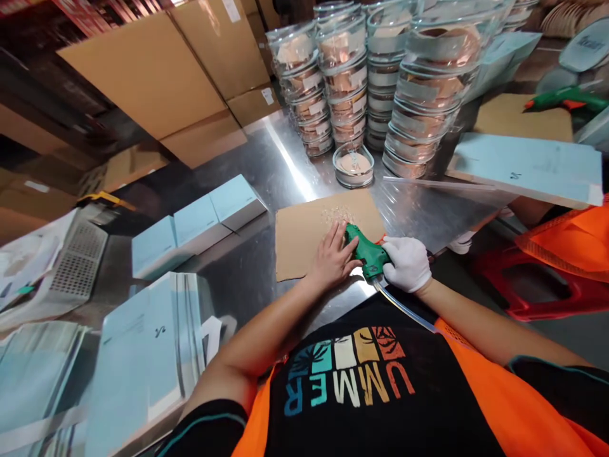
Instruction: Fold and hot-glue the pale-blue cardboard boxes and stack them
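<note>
A: Right hand (407, 263), white glove, closed around grip of green glue gun (365, 251). Clear glue stick (402, 307) trailing out the back toward the body.

B: Left hand (333, 259)?

A: Bare, fingers loosely spread, holding nothing, resting flat on cardboard sheet (304, 235) and touching gun's left side. Gun over the sheet's near right corner, nozzle pointing away. Dried glue specks (339, 214) just beyond.

B: Surroundings?

A: Steel table (266, 171). Stacked clear round containers (352, 82) behind, one single container (353, 165) in front. Pale blue boxes (197, 222) left.
</note>
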The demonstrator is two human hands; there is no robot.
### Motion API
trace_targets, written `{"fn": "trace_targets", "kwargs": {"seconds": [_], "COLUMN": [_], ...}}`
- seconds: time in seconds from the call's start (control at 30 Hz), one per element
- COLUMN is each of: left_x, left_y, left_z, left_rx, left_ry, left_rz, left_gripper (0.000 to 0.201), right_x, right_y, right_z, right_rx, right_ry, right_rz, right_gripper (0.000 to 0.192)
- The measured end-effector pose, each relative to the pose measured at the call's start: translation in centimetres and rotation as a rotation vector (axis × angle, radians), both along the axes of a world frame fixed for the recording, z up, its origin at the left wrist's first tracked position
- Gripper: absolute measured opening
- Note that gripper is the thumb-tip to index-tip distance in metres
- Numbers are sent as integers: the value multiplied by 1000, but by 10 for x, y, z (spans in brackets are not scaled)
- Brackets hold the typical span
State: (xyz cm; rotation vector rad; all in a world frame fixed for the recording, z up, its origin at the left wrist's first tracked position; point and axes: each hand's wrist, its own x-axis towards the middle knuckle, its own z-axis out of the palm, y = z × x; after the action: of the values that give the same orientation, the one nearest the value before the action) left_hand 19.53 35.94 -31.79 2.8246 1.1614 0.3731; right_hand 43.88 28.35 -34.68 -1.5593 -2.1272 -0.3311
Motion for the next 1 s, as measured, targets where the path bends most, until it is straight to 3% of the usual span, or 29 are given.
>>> {"fn": "trace_targets", "kwargs": {"seconds": [0.1, 0.23, 0.5, 0.67, 0.87, 1.0], "left_x": [-1, 24, 51, 48, 26, 34], "left_y": [-10, -12, 13, 12, -13, -9], "left_z": [-5, 1, 22, 12, 4, 12], "left_rx": [10, -3, -88, -103, -11, 0], "left_ry": [27, 100, 134, 36, 29, 115], "left_rz": [55, 189, 262, 354, 165, 202], "left_gripper": [65, 67, 71, 86, 62, 66], "right_x": [-1, -4, -7, -7, -6, -6], "right_y": [1, 3, 5, 5, 4, 5], "right_z": [2, 7, 12, 10, 7, 7], "right_rx": [5, 8, -51, -55, -44, -55], "right_ry": [-5, 7, -14, 11, 1, 12], "right_rz": [-2, -50, -135, -110, -108, -109], "right_gripper": [41, 38, 32, 36, 36, 31]}}
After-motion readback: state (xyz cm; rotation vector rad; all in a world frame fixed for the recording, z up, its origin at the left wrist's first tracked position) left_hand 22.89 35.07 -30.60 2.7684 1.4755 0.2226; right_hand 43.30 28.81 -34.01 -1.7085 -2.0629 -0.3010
